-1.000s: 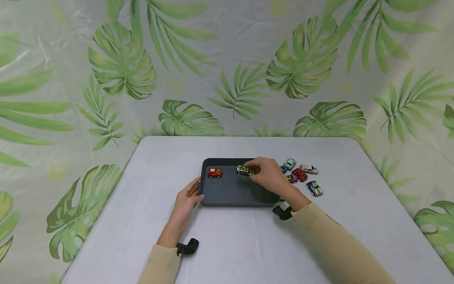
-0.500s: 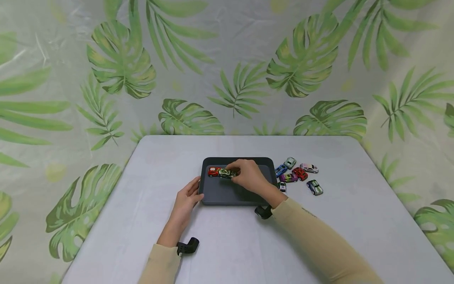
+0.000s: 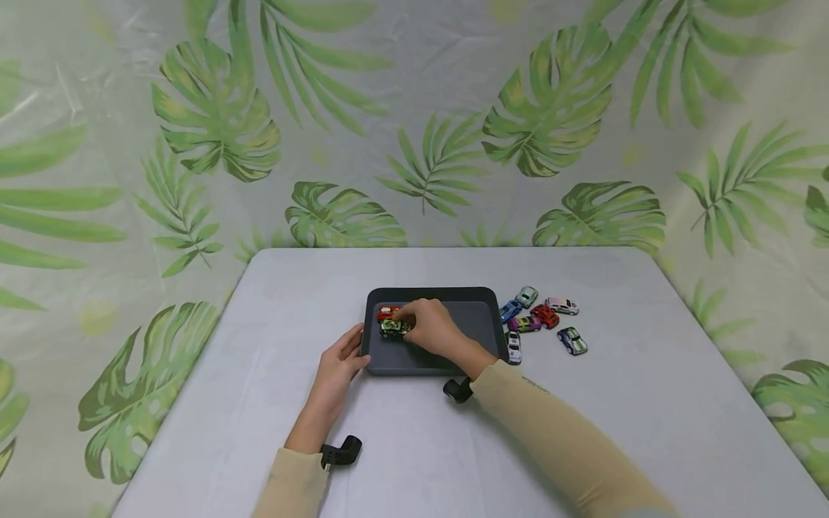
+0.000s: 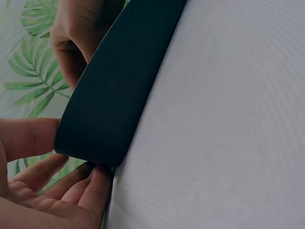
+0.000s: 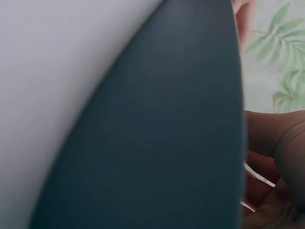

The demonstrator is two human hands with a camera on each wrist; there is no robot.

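Observation:
A dark grey tray (image 3: 447, 367) lies on the white table. My left hand (image 3: 341, 362) holds the tray's left side near the front corner. In the left wrist view, the thumb (image 4: 31, 138) reaches the rim and the fingers lie against the outer wall. Inside the tray, my right hand (image 3: 432, 329) pinches a green camouflage-patterned toy car (image 3: 391, 329) by its right end. Just behind that car sits a red toy car (image 3: 386, 313), partly covered by the right hand. In the right wrist view, the tray wall (image 5: 157, 119) hides the cars.
Right of the tray lie several toy cars, among them a white one (image 3: 514, 348) close to the tray's side, a purple one (image 3: 524, 324), a red one (image 3: 545, 316) and a green-and-blue one (image 3: 573, 341). A leaf-print curtain (image 3: 447, 108) hangs behind the table.
My right hand has carried the camouflage toy car leftward across the tray, then toward me, to just in front of the red car. The left hand stays at the tray's side.

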